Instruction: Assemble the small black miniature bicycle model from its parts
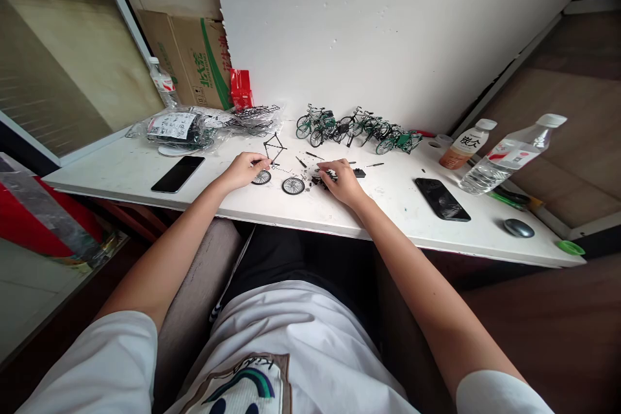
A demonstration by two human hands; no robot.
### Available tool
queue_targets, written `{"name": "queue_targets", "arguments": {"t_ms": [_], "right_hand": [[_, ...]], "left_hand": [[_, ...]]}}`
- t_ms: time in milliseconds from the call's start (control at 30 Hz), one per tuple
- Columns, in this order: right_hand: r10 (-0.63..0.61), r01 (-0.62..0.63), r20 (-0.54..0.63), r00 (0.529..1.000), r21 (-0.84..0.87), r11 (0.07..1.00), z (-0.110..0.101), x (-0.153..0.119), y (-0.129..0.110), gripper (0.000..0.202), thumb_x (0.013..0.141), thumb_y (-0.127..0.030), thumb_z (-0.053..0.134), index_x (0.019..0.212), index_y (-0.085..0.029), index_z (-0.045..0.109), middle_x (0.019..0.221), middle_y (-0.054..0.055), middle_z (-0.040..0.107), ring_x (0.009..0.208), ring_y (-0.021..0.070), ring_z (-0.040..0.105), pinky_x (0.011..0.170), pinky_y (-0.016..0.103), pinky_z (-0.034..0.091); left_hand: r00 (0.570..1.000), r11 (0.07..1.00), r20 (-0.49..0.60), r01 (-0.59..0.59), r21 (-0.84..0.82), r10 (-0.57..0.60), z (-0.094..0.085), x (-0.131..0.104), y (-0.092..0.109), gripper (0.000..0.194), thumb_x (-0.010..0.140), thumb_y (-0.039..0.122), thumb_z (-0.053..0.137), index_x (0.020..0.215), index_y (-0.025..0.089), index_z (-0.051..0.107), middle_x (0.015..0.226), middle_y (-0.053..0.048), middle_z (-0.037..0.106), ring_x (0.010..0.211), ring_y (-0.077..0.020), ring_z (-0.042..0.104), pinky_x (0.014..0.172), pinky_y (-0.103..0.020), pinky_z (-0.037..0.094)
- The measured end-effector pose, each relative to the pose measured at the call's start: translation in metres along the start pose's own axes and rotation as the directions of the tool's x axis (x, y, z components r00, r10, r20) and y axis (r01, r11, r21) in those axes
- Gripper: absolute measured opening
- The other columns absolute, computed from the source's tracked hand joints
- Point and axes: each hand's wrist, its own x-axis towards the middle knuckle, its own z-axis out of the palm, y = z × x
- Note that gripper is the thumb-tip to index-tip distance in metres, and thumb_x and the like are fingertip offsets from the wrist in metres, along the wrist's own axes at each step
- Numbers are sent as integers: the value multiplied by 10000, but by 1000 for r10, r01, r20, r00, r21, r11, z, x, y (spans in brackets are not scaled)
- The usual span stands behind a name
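Observation:
My left hand (246,170) is closed, thumb and fingers pinching the lower end of a thin black model bicycle frame (275,147), which stands tilted above the table. Just below those fingers lies a small spoked wheel (262,177), partly covered by the hand. A second spoked wheel (294,185) lies flat between my two hands. My right hand (343,181) hovers low over a heap of small black parts (320,178), its thumb and forefinger apart; the hand hides some of the heap. Tiny loose pieces and thin dark tools (314,156) are scattered beyond.
Several green model bicycles (359,127) stand along the wall. Plastic bags of parts (194,128) lie at back left, near a phone (178,174). On the right are another phone (442,198), a drink bottle (466,145), a water bottle (512,155) and a mouse (519,228).

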Motion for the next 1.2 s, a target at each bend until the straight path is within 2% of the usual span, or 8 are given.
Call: {"name": "queue_targets", "arguments": {"t_ms": [233, 500, 600, 700, 800, 900, 1067, 1200], "right_hand": [[-12, 12, -66, 998, -4, 1000, 1, 1, 4, 249, 1028, -267, 530, 1141, -231, 748, 1123, 122, 784, 1112, 352, 627, 1074, 566, 487], [88, -85, -241, 966, 23, 996, 2, 1, 6, 341, 904, -105, 476, 1090, -235, 730, 1135, 130, 751, 1139, 354, 600, 1033, 557, 514], [124, -110, -297, 947, 63, 992, 2, 1, 7, 351, 861, -81, 464, 1052, -227, 720, 1124, 132, 746, 1147, 343, 601, 1027, 538, 516], [212, -148, -306, 928, 220, 964, 2, 3, 10, 333, 838, -111, 474, 1030, -217, 725, 1127, 121, 765, 1147, 319, 637, 1032, 518, 529], [307, -181, -271, 912, 404, 897, -1, 9, 16, 298, 836, -155, 496, 1008, -196, 735, 1112, 107, 785, 1080, 278, 697, 1016, 480, 554], [317, -198, -224, 921, 433, 880, -11, 15, 21, 242, 871, -200, 549, 995, -181, 756, 1086, 104, 800, 1039, 259, 724, 967, 444, 576], [117, -120, 26, 993, 165, 979, -43, 13, 24, 181, 924, -277, 687, 1010, -216, 834, 1163, 109, 813, 1094, 310, 712, 986, 504, 578], [63, -67, 228, 972, 11, 998, -60, 7, 25, 156, 878, -294, 808, 1013, -267, 882, 1090, 103, 811, 1226, 382, 626, 1081, 579, 520]], "left_hand": [[993, 997, -89, 81, 5, -80, -1, 3, -9, 377, 919, 506, 612, 934, 163, 766, 1068, -107, 802, 1001, -294, 688, 936, -370, 529], [980, 996, -192, 61, 63, -48, -4, 8, -22, 307, 903, 361, 612, 1040, 174, 812, 1194, -125, 693, 1216, -302, 623, 1212, -426, 422], [981, 996, -182, 80, 49, -70, -3, 9, -26, 296, 888, 374, 644, 1023, 174, 816, 1178, -123, 718, 1169, -302, 647, 1173, -418, 456], [980, 995, -174, 99, 17, -94, -1, 9, -28, 289, 878, 390, 658, 995, 172, 808, 1080, -115, 783, 1098, -306, 696, 1078, -394, 508], [974, 995, -209, 97, 31, -88, -1, 9, -29, 280, 894, 373, 616, 949, 166, 797, 1004, -112, 816, 1052, -303, 726, 1009, -378, 527], [969, 994, -241, 82, 73, -63, -1, 9, -29, 264, 897, 331, 589, 915, 162, 790, 1014, -119, 826, 1029, -295, 740, 964, -364, 536], [968, 985, -246, 88, 149, -49, 1, 8, -26, 232, 893, 300, 612, 922, 172, 803, 998, -106, 837, 1001, -284, 745, 932, -352, 556], [969, 971, -247, 84, 225, -27, 1, 6, -24, 242, 902, 292, 646, 1005, 163, 823, 1014, -116, 838, 987, -295, 740, 975, -393, 553]]}}
